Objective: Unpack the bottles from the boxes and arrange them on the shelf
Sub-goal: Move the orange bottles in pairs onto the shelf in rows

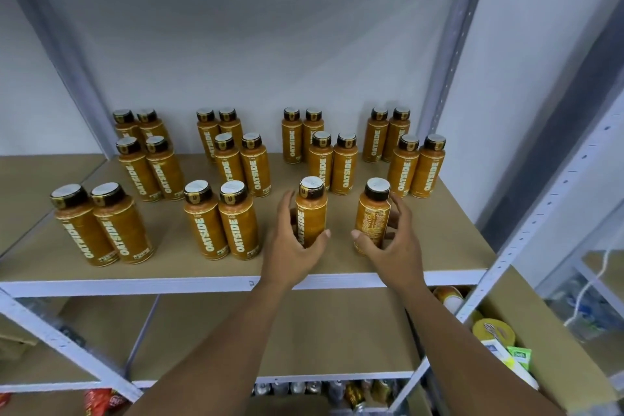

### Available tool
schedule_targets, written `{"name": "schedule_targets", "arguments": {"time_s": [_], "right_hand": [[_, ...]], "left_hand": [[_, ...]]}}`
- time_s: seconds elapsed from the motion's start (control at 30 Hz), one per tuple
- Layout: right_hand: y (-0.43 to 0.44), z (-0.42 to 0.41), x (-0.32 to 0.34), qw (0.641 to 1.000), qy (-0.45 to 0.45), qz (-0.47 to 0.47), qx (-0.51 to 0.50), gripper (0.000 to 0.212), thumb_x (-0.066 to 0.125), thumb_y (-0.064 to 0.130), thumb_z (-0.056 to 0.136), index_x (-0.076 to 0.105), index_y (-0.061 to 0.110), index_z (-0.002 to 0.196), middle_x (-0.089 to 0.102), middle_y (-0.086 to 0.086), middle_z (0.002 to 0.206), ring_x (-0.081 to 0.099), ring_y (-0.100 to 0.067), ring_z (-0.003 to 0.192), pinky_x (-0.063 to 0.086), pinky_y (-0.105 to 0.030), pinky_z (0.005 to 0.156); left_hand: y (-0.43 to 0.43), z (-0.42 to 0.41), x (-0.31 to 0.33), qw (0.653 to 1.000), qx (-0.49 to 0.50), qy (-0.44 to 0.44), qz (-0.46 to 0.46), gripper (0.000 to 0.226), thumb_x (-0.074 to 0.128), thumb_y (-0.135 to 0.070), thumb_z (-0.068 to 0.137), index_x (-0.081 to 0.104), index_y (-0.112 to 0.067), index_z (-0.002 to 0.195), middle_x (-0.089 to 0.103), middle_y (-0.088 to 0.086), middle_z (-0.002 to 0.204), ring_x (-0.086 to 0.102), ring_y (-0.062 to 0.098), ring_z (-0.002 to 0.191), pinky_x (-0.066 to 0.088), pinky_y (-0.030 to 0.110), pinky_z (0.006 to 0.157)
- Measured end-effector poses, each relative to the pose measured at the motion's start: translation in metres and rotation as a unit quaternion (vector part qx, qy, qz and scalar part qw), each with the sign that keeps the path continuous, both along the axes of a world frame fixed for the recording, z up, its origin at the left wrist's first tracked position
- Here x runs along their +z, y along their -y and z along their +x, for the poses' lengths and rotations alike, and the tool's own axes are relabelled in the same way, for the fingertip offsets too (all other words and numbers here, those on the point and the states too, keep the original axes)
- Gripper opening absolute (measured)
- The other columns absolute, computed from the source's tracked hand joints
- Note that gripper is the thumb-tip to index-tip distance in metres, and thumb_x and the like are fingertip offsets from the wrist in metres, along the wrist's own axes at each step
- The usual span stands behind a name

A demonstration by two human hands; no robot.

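Nearest, low right: open cardboard box (pixel 553 341) beside the rack. It holds a yellow tape roll (pixel 493 331), green and white packets (pixel 516 356) and one orange rounded thing at its far end, likely a bottle. The rest of its contents are hidden.

Both forearms reach up over the shelf (pixel 135 285) front rim. Left hand (pixel 293 240) grasps the left bottle (pixel 311 213), thumb and fingers curled round its body, logo facing out. Right hand (pixel 391 236) cups the right bottle (pixel 373 216) the same way, though more loosely. Both bottles stand upright on the board, apart from each other.

The right bottle shows its small-print panel, not the logo. It probably needs a turn, then a slide in beside the left bottle.

Further back: paired bottles (pixel 223 223), each pair touching, logos forward, set in rows back to the wall. The front row looks unfinished on the right.
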State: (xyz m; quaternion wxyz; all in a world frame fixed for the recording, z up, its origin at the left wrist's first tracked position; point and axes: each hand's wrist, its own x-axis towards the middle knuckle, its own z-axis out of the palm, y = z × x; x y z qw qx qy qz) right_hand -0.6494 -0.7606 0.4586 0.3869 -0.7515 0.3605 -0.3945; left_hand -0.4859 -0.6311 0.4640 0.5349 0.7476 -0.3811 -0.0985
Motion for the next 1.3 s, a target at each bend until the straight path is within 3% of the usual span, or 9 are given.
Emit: {"name": "schedule_targets", "arguments": {"time_s": [0.1, 0.3, 0.5, 0.63, 0.83, 1.0, 1.1, 1.2, 1.3], "right_hand": [[0.0012, -0.0005, -0.0012, 1.000, -0.005, -0.003, -0.017, 0.098, 0.084, 0.047, 0.079, 0.022, 0.039, 0.155, 0.051, 0.008, 0.145, 0.053, -0.009, 0.116, 0.050, -0.020, 0.085], [0.0030, -0.0025, -0.0060, 1.000, -0.004, -0.009, -0.016, 0.095, 0.083, 0.044, 0.082, 0.023, 0.038, 0.156, 0.054, 0.003, 0.146, 0.058, -0.013, 0.118, 0.056, -0.031, 0.091], [0.0026, -0.0029, -0.0063, 1.000, 0.009, -0.004, -0.007, 0.090, 0.081, 0.031, 0.085, 0.025, 0.036, 0.155, 0.056, 0.003, 0.145, 0.056, -0.006, 0.115, 0.051, -0.020, 0.087], [0.0037, -0.0034, -0.0073, 1.000, 0.014, 0.000, -0.002, 0.089, 0.081, 0.028, 0.086, 0.025, 0.036, 0.155, 0.056, 0.002, 0.146, 0.057, -0.009, 0.117, 0.051, -0.021, 0.088], [0.0044, -0.0040, -0.0078, 1.000, 0.012, -0.006, -0.004, 0.086, 0.080, 0.024, 0.087, 0.027, 0.032, 0.155, 0.058, 0.001, 0.144, 0.057, -0.009, 0.116, 0.044, -0.002, 0.075], [0.0025, -0.0049, -0.0074, 1.000, 0.008, 0.003, 0.007, 0.086, 0.078, 0.021, 0.089, 0.026, 0.033, 0.155, 0.058, 0.000, 0.145, 0.057, -0.008, 0.119, 0.042, -0.005, 0.084], [0.0012, -0.0035, -0.0078, 1.000, 0.001, 0.006, 0.010, 0.083, 0.077, 0.024, 0.089, 0.026, 0.036, 0.153, 0.060, 0.002, 0.144, 0.058, -0.008, 0.119, 0.048, -0.019, 0.090], [0.0008, -0.0015, -0.0079, 1.000, -0.001, 0.010, 0.000, 0.082, 0.079, 0.029, 0.088, 0.028, 0.037, 0.152, 0.061, 0.003, 0.142, 0.060, -0.008, 0.114, 0.051, -0.022, 0.088], [0.0001, 0.0000, -0.0043, 1.000, 0.000, 0.014, -0.018, 0.087, 0.082, 0.039, 0.084, 0.027, 0.035, 0.152, 0.057, 0.003, 0.144, 0.057, -0.010, 0.114, 0.052, -0.026, 0.089]], "left_hand": [[-0.0005, -0.0014, -0.0029, 1.000, 0.010, 0.018, 0.010, 0.100, 0.080, -0.042, 0.083, 0.010, -0.054, 0.153, 0.037, -0.012, 0.159, 0.042, 0.016, 0.142, 0.051, 0.049, 0.107], [-0.0010, -0.0006, -0.0064, 1.000, 0.016, 0.019, 0.015, 0.099, 0.080, -0.036, 0.086, 0.009, -0.055, 0.153, 0.037, -0.012, 0.159, 0.042, 0.016, 0.142, 0.051, 0.044, 0.107], [-0.0013, -0.0019, -0.0048, 0.999, 0.023, 0.019, 0.013, 0.098, 0.081, -0.039, 0.085, 0.011, -0.058, 0.151, 0.040, -0.011, 0.157, 0.046, 0.016, 0.140, 0.054, 0.046, 0.104], [-0.0004, -0.0029, -0.0035, 0.999, 0.031, 0.014, 0.010, 0.097, 0.081, -0.047, 0.083, 0.011, -0.057, 0.150, 0.044, -0.008, 0.155, 0.049, 0.017, 0.137, 0.055, 0.047, 0.102], [-0.0022, -0.0029, -0.0042, 1.000, 0.021, 0.013, 0.006, 0.096, 0.079, -0.043, 0.085, 0.012, -0.053, 0.153, 0.045, -0.007, 0.155, 0.049, 0.016, 0.137, 0.053, 0.047, 0.105], [-0.0027, -0.0024, -0.0050, 1.000, 0.016, 0.010, 0.008, 0.095, 0.079, -0.036, 0.087, 0.012, -0.051, 0.153, 0.047, -0.007, 0.155, 0.049, 0.015, 0.138, 0.052, 0.047, 0.107], [-0.0017, -0.0022, -0.0050, 1.000, 0.017, 0.012, 0.015, 0.096, 0.079, -0.038, 0.087, 0.011, -0.050, 0.154, 0.046, -0.007, 0.155, 0.048, 0.015, 0.138, 0.051, 0.044, 0.107], [-0.0017, -0.0021, -0.0051, 1.000, 0.017, 0.013, 0.018, 0.096, 0.079, -0.039, 0.087, 0.011, -0.049, 0.155, 0.045, -0.007, 0.155, 0.047, 0.014, 0.139, 0.050, 0.039, 0.106], [-0.0020, -0.0014, -0.0057, 1.000, 0.018, 0.011, 0.018, 0.096, 0.079, -0.040, 0.087, 0.011, -0.050, 0.154, 0.045, -0.007, 0.155, 0.047, 0.015, 0.139, 0.051, 0.045, 0.107]]}}
